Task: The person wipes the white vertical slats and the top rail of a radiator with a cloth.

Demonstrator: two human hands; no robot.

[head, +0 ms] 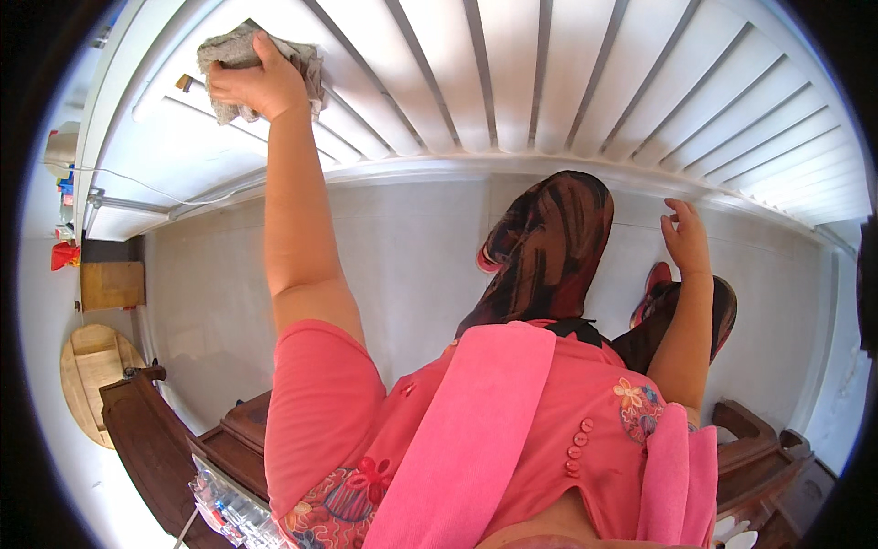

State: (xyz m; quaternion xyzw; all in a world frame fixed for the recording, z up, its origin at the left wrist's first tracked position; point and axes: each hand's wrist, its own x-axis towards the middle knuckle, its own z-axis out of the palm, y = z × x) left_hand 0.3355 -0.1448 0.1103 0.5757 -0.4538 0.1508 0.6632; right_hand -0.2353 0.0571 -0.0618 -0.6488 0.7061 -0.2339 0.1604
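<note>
My left hand (264,86) is stretched out to the upper left and presses a crumpled grey-beige cloth (230,51) against a white slatted panel (514,82). A small brass-coloured fitting (184,83) shows on the panel just left of the cloth. My right hand (686,237) hangs free above my right knee, fingers loosely bent, with nothing in it. It is near the panel's lower edge, but I cannot tell whether it touches it. A pink towel (473,405) hangs around my neck over a pink embroidered top.
A white cable (154,184) runs along the left side. Beyond it are a wooden box (113,285) and a round wooden board (95,374). Dark wooden furniture (147,439) stands behind me on the left, with clear plastic items (236,515); more dark furniture (748,456) is behind right.
</note>
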